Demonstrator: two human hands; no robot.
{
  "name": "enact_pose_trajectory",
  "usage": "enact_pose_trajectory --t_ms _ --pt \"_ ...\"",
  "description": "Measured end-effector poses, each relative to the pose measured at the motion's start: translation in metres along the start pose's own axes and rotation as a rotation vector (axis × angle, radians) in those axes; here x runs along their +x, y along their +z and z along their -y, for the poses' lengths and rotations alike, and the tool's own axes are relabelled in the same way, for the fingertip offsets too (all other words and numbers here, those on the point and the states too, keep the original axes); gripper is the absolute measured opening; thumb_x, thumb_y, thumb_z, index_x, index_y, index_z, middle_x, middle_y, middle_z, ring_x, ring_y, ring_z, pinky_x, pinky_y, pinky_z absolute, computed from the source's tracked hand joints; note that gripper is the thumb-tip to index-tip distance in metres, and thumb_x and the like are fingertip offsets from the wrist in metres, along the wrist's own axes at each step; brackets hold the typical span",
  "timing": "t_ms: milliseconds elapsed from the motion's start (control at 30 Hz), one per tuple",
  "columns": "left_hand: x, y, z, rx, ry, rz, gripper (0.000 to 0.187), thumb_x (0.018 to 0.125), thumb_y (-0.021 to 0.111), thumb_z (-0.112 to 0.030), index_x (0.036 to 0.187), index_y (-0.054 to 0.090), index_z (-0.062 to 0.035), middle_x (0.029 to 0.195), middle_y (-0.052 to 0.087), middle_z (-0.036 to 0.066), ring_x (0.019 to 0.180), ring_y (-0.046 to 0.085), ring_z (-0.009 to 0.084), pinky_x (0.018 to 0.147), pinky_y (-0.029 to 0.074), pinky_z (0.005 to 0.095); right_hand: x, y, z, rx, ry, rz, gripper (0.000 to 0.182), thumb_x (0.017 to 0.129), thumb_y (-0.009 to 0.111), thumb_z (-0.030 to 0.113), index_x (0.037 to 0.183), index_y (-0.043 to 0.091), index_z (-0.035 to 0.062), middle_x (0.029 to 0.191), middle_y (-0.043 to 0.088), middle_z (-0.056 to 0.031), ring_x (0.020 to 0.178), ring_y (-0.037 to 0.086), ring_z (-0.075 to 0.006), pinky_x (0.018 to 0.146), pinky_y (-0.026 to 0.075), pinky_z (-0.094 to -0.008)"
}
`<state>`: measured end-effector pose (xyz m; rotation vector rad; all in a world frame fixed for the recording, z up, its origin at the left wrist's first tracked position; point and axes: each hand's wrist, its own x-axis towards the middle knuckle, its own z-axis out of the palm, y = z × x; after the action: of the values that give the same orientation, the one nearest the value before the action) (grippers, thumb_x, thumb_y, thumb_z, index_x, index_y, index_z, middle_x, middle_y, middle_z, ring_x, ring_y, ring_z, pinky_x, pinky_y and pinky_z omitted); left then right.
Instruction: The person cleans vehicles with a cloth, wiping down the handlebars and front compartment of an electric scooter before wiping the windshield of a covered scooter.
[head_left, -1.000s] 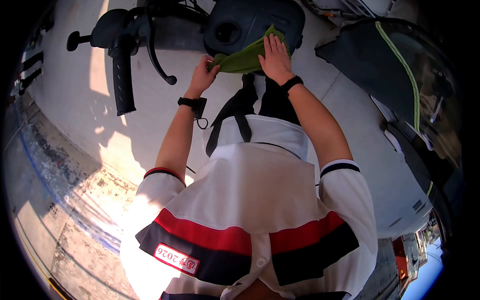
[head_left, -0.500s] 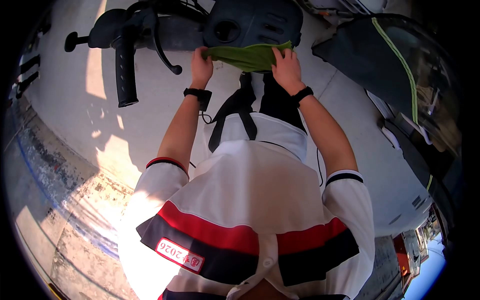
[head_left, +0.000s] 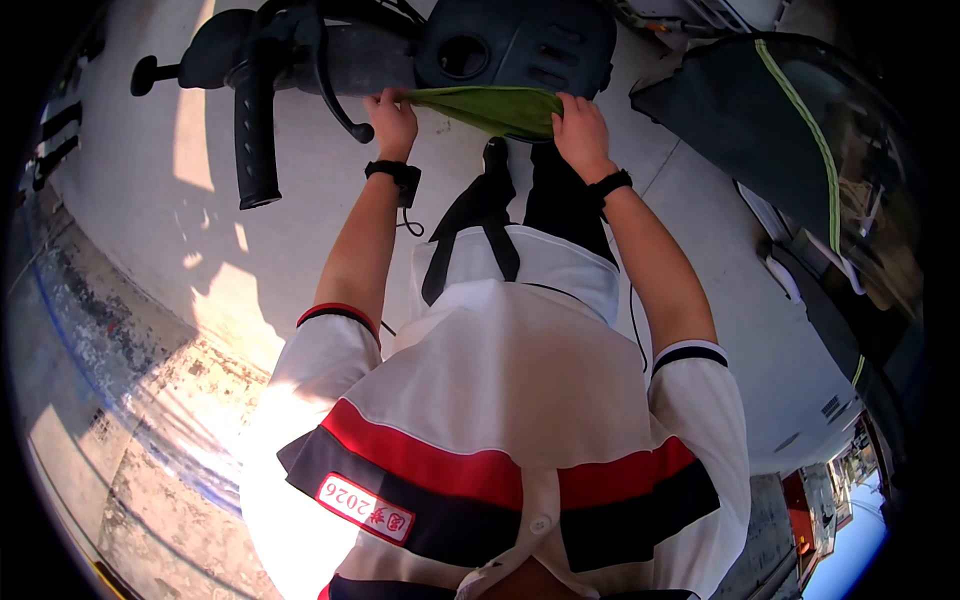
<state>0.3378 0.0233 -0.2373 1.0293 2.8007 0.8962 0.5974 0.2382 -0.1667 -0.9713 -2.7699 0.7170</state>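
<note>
A green cloth (head_left: 490,105) is stretched between my two hands, its lower edge sagging toward my feet. My left hand (head_left: 393,124) pinches its left corner, close to the tip of a black brake lever (head_left: 332,92). At the other end, the fingers of my right hand (head_left: 581,132) are closed on the cloth's right side. Just beyond the cloth lies a dark plastic panel (head_left: 515,45) with a round opening and slots. Both wrists carry black bands.
To the left is a black handlebar grip (head_left: 256,150) of a scooter-like vehicle. A dark cover with a green stripe (head_left: 800,130) stands at the right. My black shoe (head_left: 495,155) is on the pale floor (head_left: 330,190) below the cloth.
The cloth is pulled tauter and flatter along its top edge. My left hand has moved slightly left, and my right hand slightly right and down.
</note>
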Motion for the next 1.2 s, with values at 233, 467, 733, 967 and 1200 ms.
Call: enact_pose_trajectory --t_ms 233,467,733,967,1200 --pt "0.026 -0.011 -0.027 -0.162 -0.312 0.131 0.031 0.088 0.062 -0.009 0.117 0.054 -0.0021 0.108 0.065 0.018 0.106 0.060 0.0353 0.084 0.050 0.0409 0.006 0.004 0.006 0.097 -0.059 0.047 0.019 0.083 0.064 0.011 0.102 0.063 0.0077 0.097 0.062 -0.0123 0.095 0.058 -0.0329 0.084 0.049 -0.0412" --pt "0.028 0.010 -0.038 -0.266 -0.175 0.140 0.052 0.090 0.066 -0.017 0.133 0.041 -0.0018 0.128 0.058 0.023 0.116 0.059 0.0364 0.092 0.050 0.0411 0.019 -0.006 0.002 0.149 0.037 -0.189 0.017 0.081 0.066 0.004 0.096 0.060 0.0057 0.097 0.061 -0.0122 0.095 0.058 -0.0329 0.082 0.050 -0.0415" --pt "0.018 0.006 -0.039 -0.140 -0.369 0.299 0.062 0.087 0.069 -0.022 0.137 0.036 -0.0030 0.117 0.063 0.026 0.106 0.062 0.0422 0.089 0.050 0.0462 0.020 0.005 0.006 0.045 -0.053 -0.040 0.034 0.083 0.067 0.014 0.115 0.060 0.0048 0.116 0.060 -0.0126 0.113 0.055 -0.0324 0.095 0.048 -0.0396" --pt "0.000 0.011 -0.036 -0.146 -0.319 0.355 0.068 0.087 0.068 -0.022 0.143 0.033 -0.0023 0.118 0.063 0.026 0.106 0.062 0.0415 0.089 0.050 0.0464 0.015 0.022 0.008 -0.012 -0.138 -0.029 0.042 0.083 0.069 0.017 0.123 0.060 0.0053 0.130 0.052 -0.0161 0.124 0.047 -0.0350 0.106 0.040 -0.0413" --pt "-0.005 0.004 -0.032 -0.241 -0.295 0.365 0.069 0.088 0.067 -0.020 0.145 0.034 -0.0014 0.122 0.062 0.024 0.109 0.062 0.0389 0.091 0.050 0.0444 0.005 0.015 0.008 -0.003 -0.078 0.014 0.023 0.083 0.067 0.010 0.106 0.065 0.0072 0.111 0.057 -0.0102 0.109 0.053 -0.0327 0.093 0.046 -0.0419"
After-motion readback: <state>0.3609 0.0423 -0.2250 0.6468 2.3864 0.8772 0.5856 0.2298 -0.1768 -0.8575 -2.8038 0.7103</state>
